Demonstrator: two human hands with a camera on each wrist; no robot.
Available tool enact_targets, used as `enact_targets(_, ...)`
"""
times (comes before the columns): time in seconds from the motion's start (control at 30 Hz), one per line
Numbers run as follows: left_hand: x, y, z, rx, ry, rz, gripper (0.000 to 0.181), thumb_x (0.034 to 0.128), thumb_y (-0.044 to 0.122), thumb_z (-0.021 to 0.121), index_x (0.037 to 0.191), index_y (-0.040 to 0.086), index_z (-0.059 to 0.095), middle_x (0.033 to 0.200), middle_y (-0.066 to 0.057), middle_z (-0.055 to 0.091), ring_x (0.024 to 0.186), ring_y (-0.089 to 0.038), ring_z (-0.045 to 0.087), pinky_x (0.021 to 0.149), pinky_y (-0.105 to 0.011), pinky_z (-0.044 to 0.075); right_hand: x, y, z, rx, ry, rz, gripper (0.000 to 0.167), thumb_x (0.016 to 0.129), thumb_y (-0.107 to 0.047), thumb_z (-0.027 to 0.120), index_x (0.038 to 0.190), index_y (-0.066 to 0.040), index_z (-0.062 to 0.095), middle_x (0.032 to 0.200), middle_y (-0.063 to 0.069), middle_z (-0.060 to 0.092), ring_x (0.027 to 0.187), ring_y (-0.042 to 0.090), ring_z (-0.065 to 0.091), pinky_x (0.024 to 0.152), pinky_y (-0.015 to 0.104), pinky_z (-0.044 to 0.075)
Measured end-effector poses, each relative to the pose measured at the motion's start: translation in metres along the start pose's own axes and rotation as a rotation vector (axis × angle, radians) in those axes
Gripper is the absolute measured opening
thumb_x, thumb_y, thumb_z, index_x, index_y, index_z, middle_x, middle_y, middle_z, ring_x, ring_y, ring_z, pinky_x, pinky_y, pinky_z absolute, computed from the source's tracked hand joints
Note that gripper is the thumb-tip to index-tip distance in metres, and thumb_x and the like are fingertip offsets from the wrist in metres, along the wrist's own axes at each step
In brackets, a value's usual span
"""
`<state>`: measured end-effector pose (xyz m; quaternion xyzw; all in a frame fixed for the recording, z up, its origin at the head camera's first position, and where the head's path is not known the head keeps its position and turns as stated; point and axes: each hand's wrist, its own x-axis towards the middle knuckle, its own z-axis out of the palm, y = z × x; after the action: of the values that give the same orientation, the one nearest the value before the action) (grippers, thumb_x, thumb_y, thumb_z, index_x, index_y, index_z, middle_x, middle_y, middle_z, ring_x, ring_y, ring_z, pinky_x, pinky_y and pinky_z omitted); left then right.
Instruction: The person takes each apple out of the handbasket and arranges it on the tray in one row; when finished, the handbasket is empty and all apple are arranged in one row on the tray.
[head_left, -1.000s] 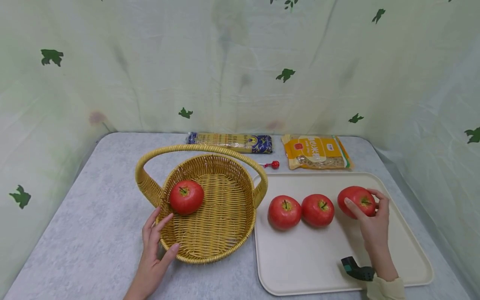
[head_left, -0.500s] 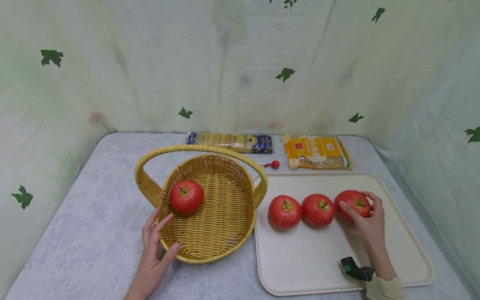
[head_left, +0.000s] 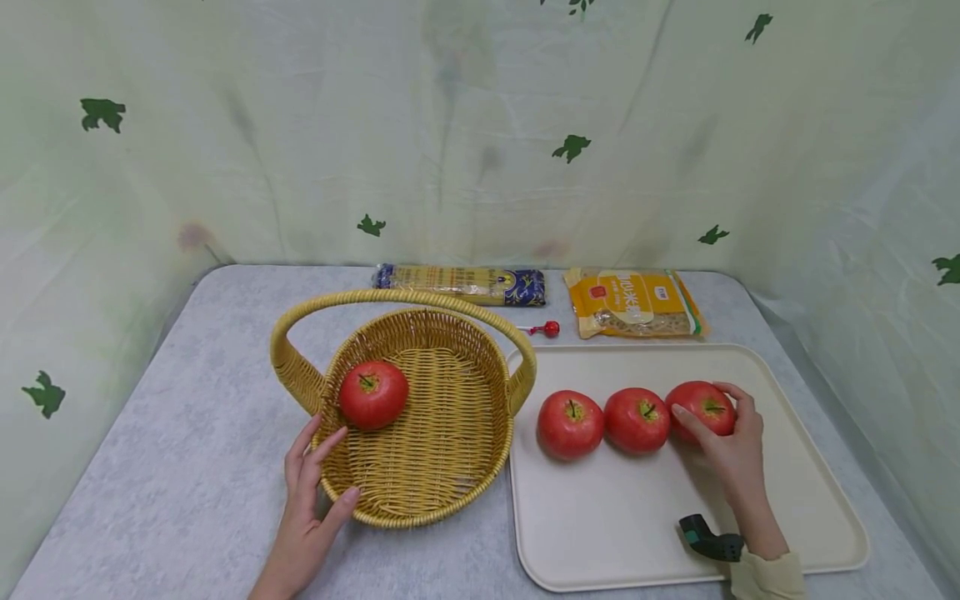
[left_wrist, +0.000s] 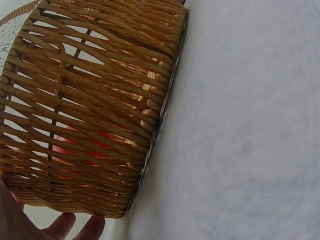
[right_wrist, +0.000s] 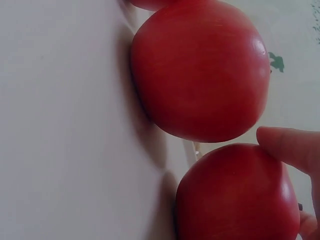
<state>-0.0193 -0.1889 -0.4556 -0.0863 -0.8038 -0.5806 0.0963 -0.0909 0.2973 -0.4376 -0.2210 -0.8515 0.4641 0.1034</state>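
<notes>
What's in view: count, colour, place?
table: 1, pale grey, foreground
backdrop: 1, pale green, behind table
tray: 1, cream, on table's right
basket: 1, yellow, left of tray
basket apple: 1, red, inside basket
tray apples: 2, red, tray's left part
held apple: 1, red, right of those
long packet: 1, yellow and blue, behind basket
wide packet: 1, orange, behind tray
lollipop: 1, red, behind tray
sleeve: 1, cream, tray's near edge
wrist device: 1, black, beside sleeve
left hand: 1, bare, at basket's near-left rim
right hand: 1, bare, gripping held apple

Apples [head_left: 570,427] look smooth and kinda glossy, the basket [head_left: 431,442] is rough woven wicker. Tray [head_left: 600,521] looks like smooth matt plastic, both bags [head_left: 630,302] are shiny film.
</notes>
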Motion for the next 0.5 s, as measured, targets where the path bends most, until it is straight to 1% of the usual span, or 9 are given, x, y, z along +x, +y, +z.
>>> enact_targets(0.23,0.0002,-0.0006,0.0001,0.002,-0.001,-0.003,0.064,0.0866,-0.006,0.059,0.144,0.009,0.036,0.155,0.003,0.001,0.139,-0.022,0.001,0.094,-0.068,0.011,0.0001,-0.0008,0.0026,-0.042,-0.007,-0.037,0.072,0.086,-0.035,0.068,0.144,-0.014,0.031,0.137,0.020,0.030,0.124,0.034,0.029,0.088,0.054,0.041)
enact_targets(0.5,-0.0001,-0.0002,-0.0003,-0.002,0.002,-0.013,0.064,0.0867,-0.006,0.059,0.144,0.010,0.036,0.154,0.004,0.001,0.139,-0.021,0.001,0.094,-0.069,0.011,0.0010,-0.0034,0.0031,-0.087,-0.032,-0.038,0.075,0.088,-0.037,0.066,0.146,-0.012,0.026,0.137,0.024,0.027,0.126,0.038,0.028,0.088,0.058,0.041)
